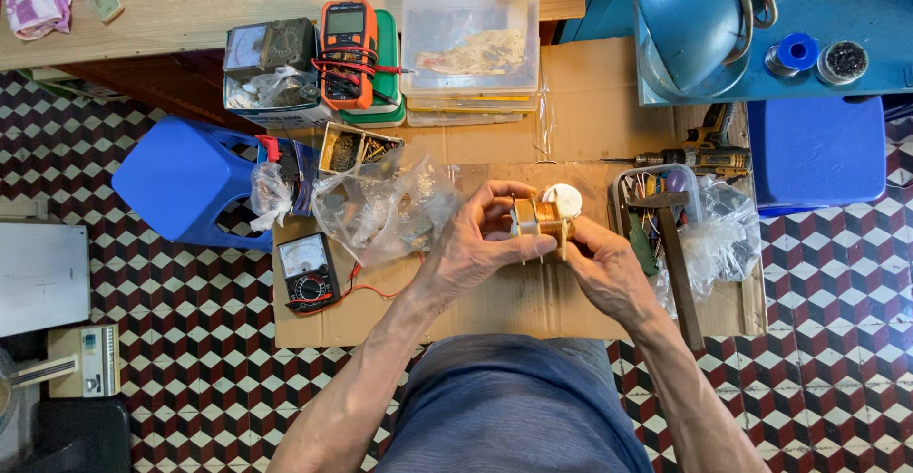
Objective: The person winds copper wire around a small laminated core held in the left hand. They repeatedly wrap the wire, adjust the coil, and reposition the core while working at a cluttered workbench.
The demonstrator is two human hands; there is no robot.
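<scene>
Both my hands hold a small transformer with copper windings (544, 218) above a sheet of cardboard (514, 302) on the floor. My left hand (475, 240) grips its left side, fingers curled over the top. From the right, my right hand (599, 264) holds its other end. A white round piece (563, 199) sits at the top of the transformer, by my fingertips.
A black analog meter (307, 273) with red lead lies left on the cardboard, beside crumpled clear plastic bags (380, 209). An orange multimeter (347, 50), clear plastic boxes (470, 50), a blue stool (185, 180), a hammer (677, 264), a tool tub (656, 202) and a drill (699, 154) surround them.
</scene>
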